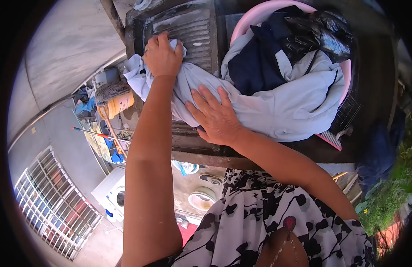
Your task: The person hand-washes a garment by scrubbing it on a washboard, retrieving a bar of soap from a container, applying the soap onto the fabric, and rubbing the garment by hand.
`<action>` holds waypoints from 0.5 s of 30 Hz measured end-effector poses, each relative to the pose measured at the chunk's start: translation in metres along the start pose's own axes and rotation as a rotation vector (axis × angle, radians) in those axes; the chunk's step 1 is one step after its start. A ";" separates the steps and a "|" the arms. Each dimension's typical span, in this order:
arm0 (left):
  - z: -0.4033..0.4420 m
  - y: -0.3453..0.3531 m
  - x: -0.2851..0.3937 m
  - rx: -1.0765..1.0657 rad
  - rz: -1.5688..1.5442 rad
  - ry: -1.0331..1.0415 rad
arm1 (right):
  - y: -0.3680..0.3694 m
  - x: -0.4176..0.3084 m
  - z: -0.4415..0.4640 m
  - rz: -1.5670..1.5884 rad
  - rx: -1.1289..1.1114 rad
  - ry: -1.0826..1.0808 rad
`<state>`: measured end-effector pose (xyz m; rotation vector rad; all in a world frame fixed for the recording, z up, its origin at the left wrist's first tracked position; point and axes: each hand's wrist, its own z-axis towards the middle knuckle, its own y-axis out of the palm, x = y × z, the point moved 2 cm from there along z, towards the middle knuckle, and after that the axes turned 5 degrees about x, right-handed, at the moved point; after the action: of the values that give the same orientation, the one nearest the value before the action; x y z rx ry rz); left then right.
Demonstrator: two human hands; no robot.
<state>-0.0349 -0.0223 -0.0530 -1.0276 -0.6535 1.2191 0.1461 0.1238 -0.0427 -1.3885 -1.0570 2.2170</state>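
A pale grey garment with dark navy parts stretches from a pink basin across a ridged washboard slab. Near its far left end, my left hand is closed on a bunched fold of the cloth. My right hand lies flat on the garment's middle, its fingers spread. Inside the basin, part of the garment is heaped beside shiny black plastic. Some of the washboard's ridges are hidden under the cloth.
A pink-backed brush lies by the slab's near right edge. To the left stand an orange-yellow bucket and a white washing machine. A round white basin sits on the floor below. Dark cloth hangs at the right.
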 end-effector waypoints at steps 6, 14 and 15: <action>-0.072 -0.123 0.075 -0.316 -0.668 0.092 | 0.005 -0.003 -0.001 -0.110 0.129 -0.078; -0.002 0.006 0.024 -0.106 -0.038 -0.030 | 0.003 0.004 0.000 0.028 0.055 0.006; -0.008 -0.007 0.028 -0.093 -0.101 -0.079 | 0.001 -0.002 -0.002 0.038 0.052 -0.002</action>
<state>-0.0182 0.0022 -0.0534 -1.0148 -0.8201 1.1543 0.1493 0.1227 -0.0432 -1.3956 -0.9749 2.2563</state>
